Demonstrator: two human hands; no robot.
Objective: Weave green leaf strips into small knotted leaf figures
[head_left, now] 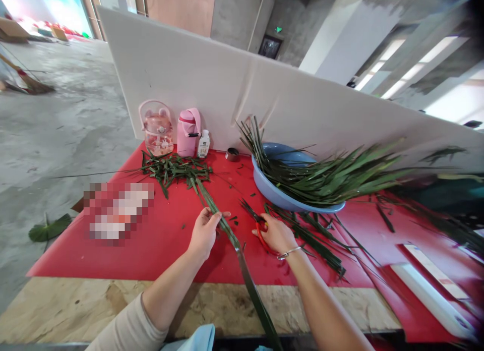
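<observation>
Left hand [204, 232] fingers pinch a long leaf [227, 230], pinning it flat on the red worktop [170, 240] so it stays taut. Right hand [276, 234] clenched on red scissors [260, 230], blades beside the leaf. Trimmings [174, 170] behind, blue basin [280, 189] of leaves right, white partition [212, 83], concrete floor.
</observation>
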